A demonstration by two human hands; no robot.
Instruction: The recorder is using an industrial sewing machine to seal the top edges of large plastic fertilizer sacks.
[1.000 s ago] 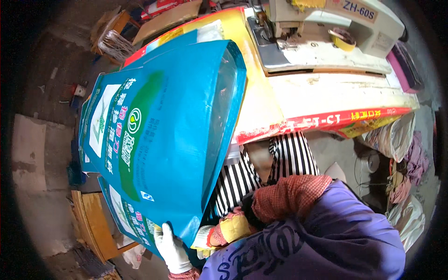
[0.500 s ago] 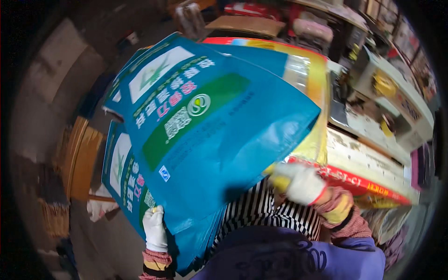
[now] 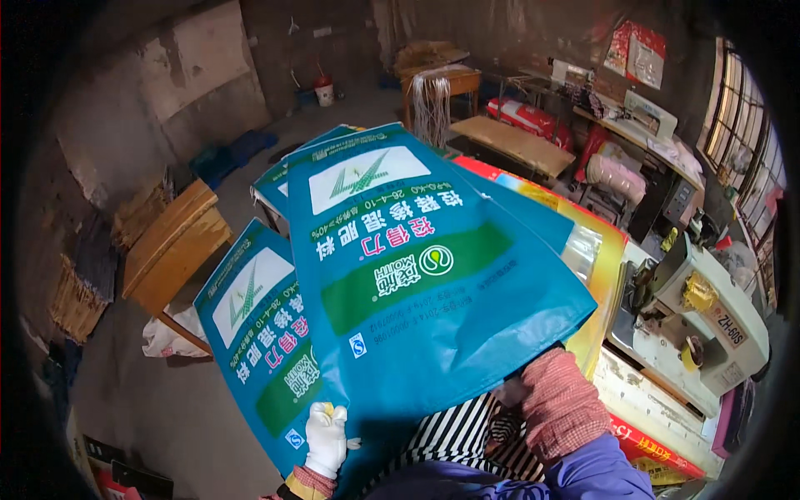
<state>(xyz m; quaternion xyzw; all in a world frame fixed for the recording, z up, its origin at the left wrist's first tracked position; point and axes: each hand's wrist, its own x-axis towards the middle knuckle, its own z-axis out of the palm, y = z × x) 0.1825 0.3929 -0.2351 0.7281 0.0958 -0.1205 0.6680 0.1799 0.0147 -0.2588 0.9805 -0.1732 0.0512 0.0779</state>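
Note:
Large teal plastic-looking sacks, printed with green bands and white panels, lie across my lap. My left hand (image 3: 325, 437), in a white glove, is closed on the lower edge of the left teal sack (image 3: 250, 312), beside the overlapping edge of the top sack. The top teal sack (image 3: 417, 333) spreads wide over the others, its right corner raised. My right forearm in a red checked sleeve (image 3: 565, 404) reaches under that right edge. The right hand itself is hidden beneath or inside the sack, so its fingers do not show.
At my right stands a sewing machine (image 3: 704, 325) on a white table (image 3: 642, 408). Yellow and red sacks (image 3: 612, 279) lie between it and me. A wooden bench (image 3: 179, 242) is at the left; a wooden table with white strings (image 3: 454, 83) stands farther back.
My right hand, seen gloved at the sack's right edge before, has gone under it. The view has tilted up, showing more of the room. My left hand keeps its grip.

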